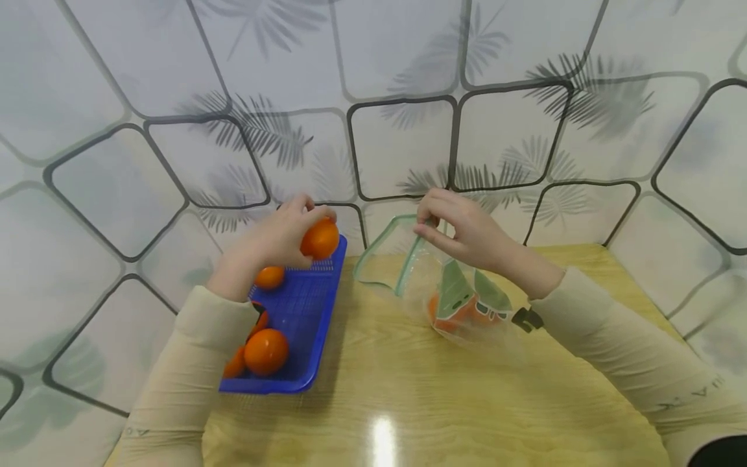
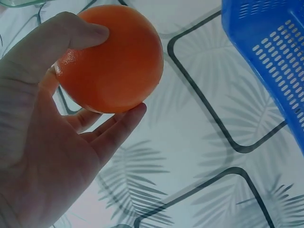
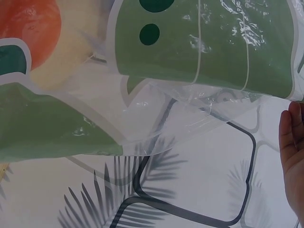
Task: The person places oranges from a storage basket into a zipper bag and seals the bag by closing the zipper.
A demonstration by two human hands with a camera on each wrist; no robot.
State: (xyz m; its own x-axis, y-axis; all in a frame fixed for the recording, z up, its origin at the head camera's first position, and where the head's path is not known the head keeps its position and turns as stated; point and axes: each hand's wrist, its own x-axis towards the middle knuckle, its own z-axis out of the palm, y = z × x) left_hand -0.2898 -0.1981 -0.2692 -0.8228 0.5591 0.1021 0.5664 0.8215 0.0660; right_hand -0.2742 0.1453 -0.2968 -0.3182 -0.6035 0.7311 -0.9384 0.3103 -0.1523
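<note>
My left hand [image 1: 279,237] holds an orange [image 1: 320,239] over the far end of the blue basket [image 1: 327,311]. In the left wrist view the thumb lies across the top of the orange [image 2: 114,59], with fingers curled beneath. My right hand [image 1: 458,227] pinches the green-edged mouth of a clear zip bag [image 1: 408,259], which gapes toward the left. Orange fruit [image 1: 461,316] shows through the bag's lower part, behind green printed shapes. In the right wrist view the green print [image 3: 228,47] fills the upper part, and the right hand's fingers [image 3: 292,137] show at the edge.
Several more oranges lie in the basket, one [image 1: 266,351] at its near end and another [image 1: 270,277] farther back. Both basket and bag are on a wooden table [image 1: 397,383]. A patterned wall covering [image 1: 403,149] rises behind the table. Something dark [image 1: 720,452] pokes in at bottom right.
</note>
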